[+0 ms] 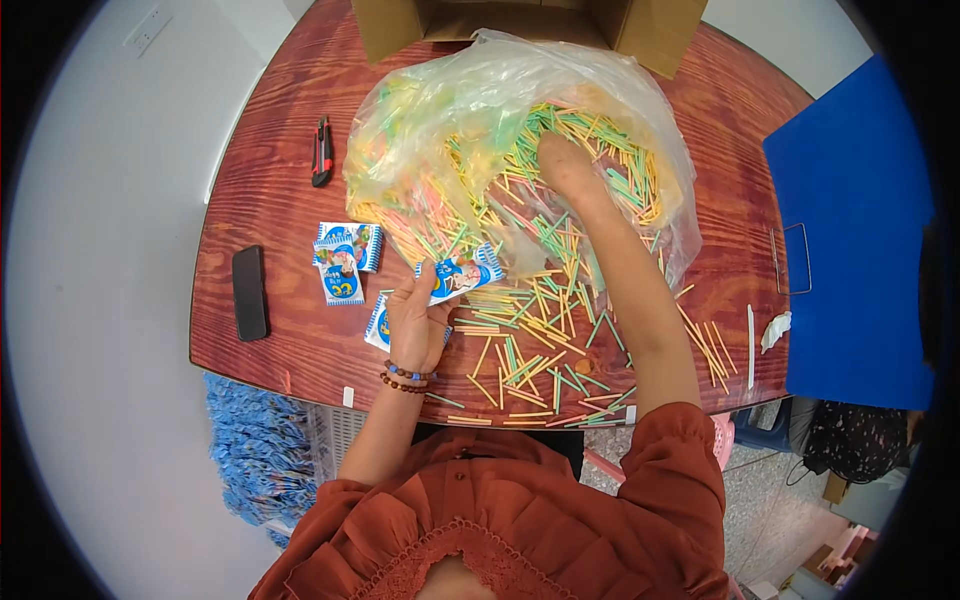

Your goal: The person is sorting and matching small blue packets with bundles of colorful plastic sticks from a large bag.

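The left hand (408,320) is partly closed, thumb and fingers pinching a blue-and-white packet (462,276) by its near left end. The packet's long axis runs left to right, its free, crimped end pointing right and slightly away from the wearer. The right hand (566,165) reaches farther forward, its fingers buried among thin pastel sticks (632,160); how far they are open, and whether they grip any, cannot be told.

That heap lies ahead and to the right of the packet, well apart from it, so the right hand is the nearer one. The sticks point many ways, in yellow, green and pink. A clear plastic bag (480,75) spreads around them, and loose sticks (535,330) scatter toward the near edge of the table (275,190).

Left of the left hand lie two overlapping packets (341,284), with a phone (250,293) and a red-and-black cutter (322,155) beyond.
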The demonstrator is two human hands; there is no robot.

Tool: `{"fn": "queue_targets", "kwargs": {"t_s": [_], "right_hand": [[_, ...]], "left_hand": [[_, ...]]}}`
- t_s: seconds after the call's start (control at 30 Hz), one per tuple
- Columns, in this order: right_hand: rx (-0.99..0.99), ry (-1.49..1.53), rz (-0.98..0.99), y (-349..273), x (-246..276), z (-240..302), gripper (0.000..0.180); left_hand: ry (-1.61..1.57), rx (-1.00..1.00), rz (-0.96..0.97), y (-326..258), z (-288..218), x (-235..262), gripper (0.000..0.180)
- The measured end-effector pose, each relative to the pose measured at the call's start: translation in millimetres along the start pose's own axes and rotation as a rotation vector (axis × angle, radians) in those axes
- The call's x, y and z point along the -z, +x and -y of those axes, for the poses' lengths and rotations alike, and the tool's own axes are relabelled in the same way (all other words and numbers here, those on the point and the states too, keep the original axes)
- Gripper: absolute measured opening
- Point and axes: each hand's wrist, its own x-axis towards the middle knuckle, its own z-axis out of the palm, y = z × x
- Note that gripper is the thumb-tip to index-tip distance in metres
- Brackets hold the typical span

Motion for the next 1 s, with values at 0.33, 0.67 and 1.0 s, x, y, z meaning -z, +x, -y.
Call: {"fn": "queue_targets", "kwargs": {"t_s": [0.33, 0.67, 1.0], "right_hand": [[-0.005, 0.561, -0.237, -20, 2, -43, 0.034], [0.073, 1.034, -0.253, -81, -11, -16, 0.025], [0.388, 1.956, -0.492, -174, 51, 100, 0.013]], "left_hand": [[-0.041, 0.004, -0.031, 3, 2, 6, 0.018], [-0.165, 0.073, 0.073, 7, 17, -1, 0.02], [-0.258, 0.061, 0.135, 0, 16, -15, 0.022]]}}
